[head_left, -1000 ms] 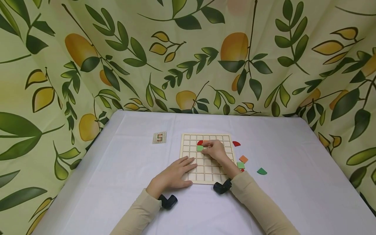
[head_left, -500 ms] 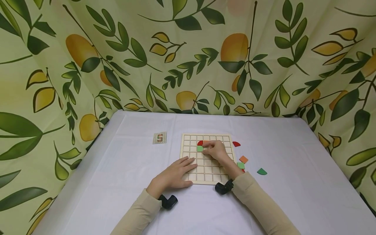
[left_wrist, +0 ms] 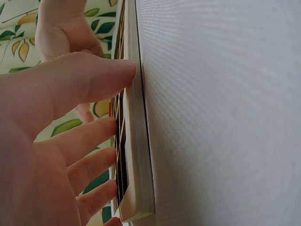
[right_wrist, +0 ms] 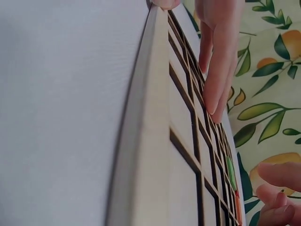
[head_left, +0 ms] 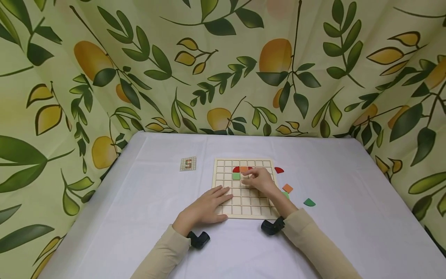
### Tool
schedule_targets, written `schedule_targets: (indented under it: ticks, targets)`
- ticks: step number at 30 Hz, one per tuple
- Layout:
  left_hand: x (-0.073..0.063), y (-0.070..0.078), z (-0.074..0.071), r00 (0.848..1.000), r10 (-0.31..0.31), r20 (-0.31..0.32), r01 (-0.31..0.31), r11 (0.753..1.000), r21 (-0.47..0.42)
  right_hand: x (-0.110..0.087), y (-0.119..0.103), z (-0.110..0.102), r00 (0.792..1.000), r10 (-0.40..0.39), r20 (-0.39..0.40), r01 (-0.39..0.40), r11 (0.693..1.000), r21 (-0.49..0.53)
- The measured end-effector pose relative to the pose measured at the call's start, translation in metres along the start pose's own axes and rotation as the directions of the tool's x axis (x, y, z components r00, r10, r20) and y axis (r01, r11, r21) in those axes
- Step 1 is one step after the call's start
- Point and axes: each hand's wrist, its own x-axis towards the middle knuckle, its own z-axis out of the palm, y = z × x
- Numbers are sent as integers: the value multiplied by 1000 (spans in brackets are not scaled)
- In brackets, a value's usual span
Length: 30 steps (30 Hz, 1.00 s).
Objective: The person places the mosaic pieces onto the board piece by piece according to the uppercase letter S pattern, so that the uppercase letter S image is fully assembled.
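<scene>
My left hand (head_left: 207,205) lies with spread fingers on the near left part of a wooden grid board (head_left: 246,201). Its thumb rests on the board's edge in the left wrist view. My right hand (head_left: 261,180) hovers close over the upper right of the grid, index finger and thumb apart, no piece showing between them. In the grid sit a red quarter-circle tile (head_left: 236,169), an orange square tile (head_left: 243,169) beside it and a light green square tile (head_left: 236,176) below. Another red tile (head_left: 250,168) shows partly behind the right index finger.
Right of the board lie a loose red quarter-circle (head_left: 279,170), an orange square (head_left: 287,188), a partly hidden light green tile (head_left: 286,195) and a dark green quarter-circle (head_left: 309,202). A small pattern card (head_left: 188,164) lies to the left on the white tablecloth (head_left: 156,186).
My right hand has drawn back slightly to the right, uncovering the orange square and part of the second red tile. The left hand stays put on the board.
</scene>
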Motion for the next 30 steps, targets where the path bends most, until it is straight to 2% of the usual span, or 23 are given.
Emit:
schedule_targets:
  ticks: [5,15,21,30]
  targets:
    - [0,-1,0,1000,0,-5,0,1000,-3,-4,0,-3,999,28,26,-27,1000,-15]
    - [-1,1,-1,1000,2,-3,-2,1000,1,-14,-5,-16,1000,13,27,-12,1000,-12]
    - [-1,2,-1,1000,5,-5,-5,1000,1,-19,1,-26,999,-18,34,19,999,-32]
    - [-1,1,-1,1000,0,-6,0,1000,3,-28,13,-41,999,-1,49,4,999,-50]
